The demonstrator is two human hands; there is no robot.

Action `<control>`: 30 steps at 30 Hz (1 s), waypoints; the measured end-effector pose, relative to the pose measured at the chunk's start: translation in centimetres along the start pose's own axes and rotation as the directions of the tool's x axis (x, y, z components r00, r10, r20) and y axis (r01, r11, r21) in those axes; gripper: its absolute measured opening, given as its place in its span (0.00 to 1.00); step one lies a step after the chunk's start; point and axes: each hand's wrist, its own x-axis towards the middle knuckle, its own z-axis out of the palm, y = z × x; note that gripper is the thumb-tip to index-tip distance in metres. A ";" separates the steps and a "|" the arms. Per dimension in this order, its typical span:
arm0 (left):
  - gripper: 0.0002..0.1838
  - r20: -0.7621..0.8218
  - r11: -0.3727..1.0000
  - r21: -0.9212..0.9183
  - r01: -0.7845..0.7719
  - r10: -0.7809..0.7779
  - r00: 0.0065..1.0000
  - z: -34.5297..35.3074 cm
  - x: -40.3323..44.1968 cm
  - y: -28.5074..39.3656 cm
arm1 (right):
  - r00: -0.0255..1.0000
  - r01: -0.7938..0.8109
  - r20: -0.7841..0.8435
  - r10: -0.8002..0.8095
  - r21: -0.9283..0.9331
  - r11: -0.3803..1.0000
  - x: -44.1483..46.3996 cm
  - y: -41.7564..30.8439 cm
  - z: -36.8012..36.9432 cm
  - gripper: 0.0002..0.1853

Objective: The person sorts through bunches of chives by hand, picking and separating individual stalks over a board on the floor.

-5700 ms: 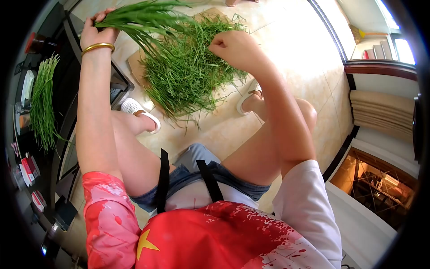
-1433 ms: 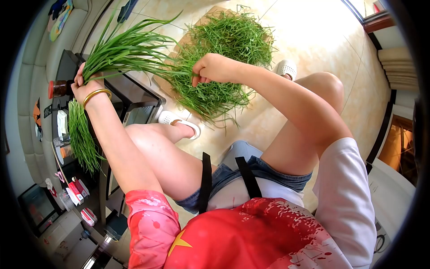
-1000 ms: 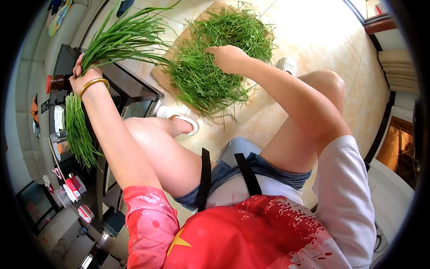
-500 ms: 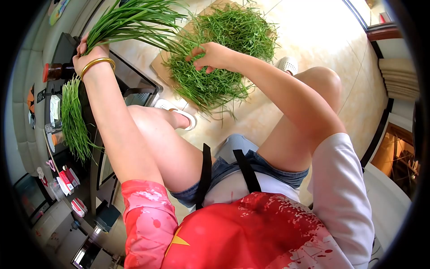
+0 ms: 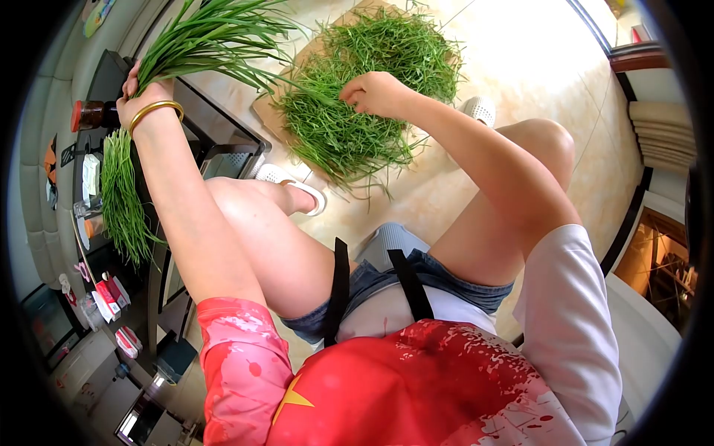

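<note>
My left hand (image 5: 143, 98), with a gold bangle at the wrist, is closed around the base of a bunch of long green garlic chives (image 5: 216, 44). The leaves fan out to the right. My right hand (image 5: 378, 95) is over a wide heap of loose chive leaves (image 5: 335, 137), its fingers curled together. A thin leaf stretches from the bunch toward those fingertips, but what they pinch is too small to make out. The heap lies on flat brown cardboard (image 5: 269, 117) on the floor.
A second chive bunch (image 5: 123, 201) rests on the dark table (image 5: 152, 279) at my left. Near it stand a red-lidded jar (image 5: 93, 117) and several small packages. My knees and white clogs (image 5: 480, 111) flank the heap on the tiled floor (image 5: 550, 74).
My right hand has moved right, away from the bunch's leaf tips, and its spread fingers have curled in. My left hand and the bunch have shifted slightly left.
</note>
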 end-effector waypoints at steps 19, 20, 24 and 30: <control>0.18 0.296 0.723 0.685 -0.087 -0.167 0.940 13.6 -7.7 14.9 | 0.982 0.191 0.094 -0.167 -0.515 0.836 -2.6 -0.7 -2.8 0.18; 0.17 0.253 0.543 0.819 -0.188 -0.048 0.966 15.6 -9.2 16.4 | 0.981 0.192 0.091 -0.169 -0.508 0.840 -2.6 -0.9 -2.7 0.18; 0.17 0.292 -0.371 0.903 -0.217 0.158 0.943 18.8 -9.8 23.5 | 0.978 0.207 0.120 -0.169 -0.510 0.835 -3.0 -1.7 -2.4 0.18; 0.26 0.399 -0.983 0.171 -0.059 0.014 0.917 9.8 -1.4 28.3 | 0.980 0.196 0.137 -0.146 -0.526 0.828 -2.6 -1.2 -2.0 0.19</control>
